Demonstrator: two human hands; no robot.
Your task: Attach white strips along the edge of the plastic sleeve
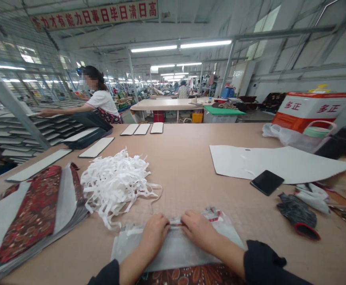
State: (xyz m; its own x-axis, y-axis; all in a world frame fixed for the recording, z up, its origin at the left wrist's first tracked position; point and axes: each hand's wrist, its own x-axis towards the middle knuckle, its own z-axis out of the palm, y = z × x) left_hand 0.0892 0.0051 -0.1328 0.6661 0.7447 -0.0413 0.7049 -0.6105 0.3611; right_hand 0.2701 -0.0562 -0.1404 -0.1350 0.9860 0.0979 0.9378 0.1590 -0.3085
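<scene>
A fabric piece with a pale grey-white backing [175, 251] lies flat in front of me, and a dark red-brown patterned part [193, 276] shows along its near edge. My left hand [157, 230] has its fingers closed on the far edge of this piece. Close beside it, my right hand [197, 226] pinches the same edge, which looks folded over between the hands. Fingertips hide part of the fold. A bit of red and grey print [216, 214] shows just past my right hand. Beyond my left hand lies a tangled heap of white strips [117, 182].
Patterned fabric pieces [43, 209] are stacked at the left. On the right are a white board [268, 158], a black phone-like slab [267, 182], a dark glove-like item [299, 215] and a red-white box [315, 111]. A co-worker [101, 99] stands by stacked panels [21, 130].
</scene>
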